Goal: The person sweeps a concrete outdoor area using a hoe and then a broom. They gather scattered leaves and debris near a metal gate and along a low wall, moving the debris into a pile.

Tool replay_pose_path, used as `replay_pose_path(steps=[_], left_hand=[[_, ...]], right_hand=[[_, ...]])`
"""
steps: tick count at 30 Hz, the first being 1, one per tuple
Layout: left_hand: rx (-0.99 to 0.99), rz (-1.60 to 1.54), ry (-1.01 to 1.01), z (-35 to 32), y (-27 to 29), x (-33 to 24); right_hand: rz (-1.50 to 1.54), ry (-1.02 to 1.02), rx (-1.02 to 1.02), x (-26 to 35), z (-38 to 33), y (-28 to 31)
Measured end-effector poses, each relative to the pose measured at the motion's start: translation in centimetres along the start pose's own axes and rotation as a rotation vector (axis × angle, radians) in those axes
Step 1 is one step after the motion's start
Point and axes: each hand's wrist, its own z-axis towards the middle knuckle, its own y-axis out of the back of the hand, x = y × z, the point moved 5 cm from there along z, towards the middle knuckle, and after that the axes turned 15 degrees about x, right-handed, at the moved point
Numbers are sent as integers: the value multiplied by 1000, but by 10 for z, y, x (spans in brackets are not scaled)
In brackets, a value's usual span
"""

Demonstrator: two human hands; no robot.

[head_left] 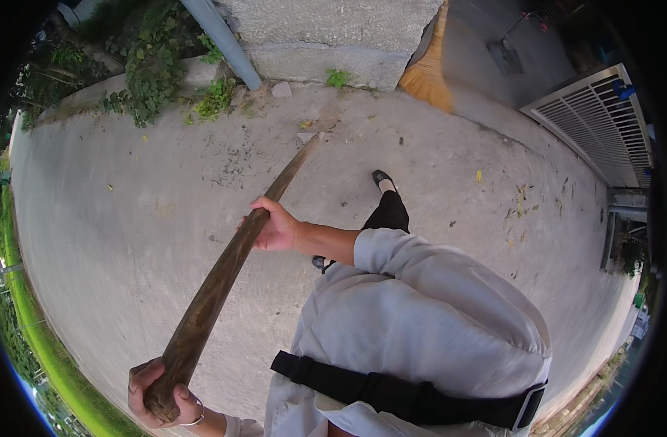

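A long brown wooden pole (214, 297) slants from the lower left toward the wall ahead, gripped by both my hands. My left hand (159, 397), with a bracelet at the wrist, is wrapped around its thick near end. Farther along the shaft, my right hand (275, 227) is closed around it, the arm reaching across from the right. The narrow far end comes down near the concrete by a small pale piece (306, 137). Whether a tool head is fixed there, I cannot tell.
Ahead stands a concrete wall (333, 44), with a grey pipe (228, 44) to its left. A straw broom (428, 76) leans at the wall's corner. Shrubs (155, 73) grow at the far left. A white metal gate (592, 120) stands right. Leaves lie scattered on the concrete ground (450, 211).
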Motion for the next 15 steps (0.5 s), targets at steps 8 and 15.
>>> replay_pose_path(steps=[8, 15], left_hand=[[-354, -104, -174, 132, -74, -51], [-404, -232, -174, 251, -145, -99]], right_hand=[[-966, -647, 45, 175, -110, -2], [-706, 766, -960, 630, -275, 63]])
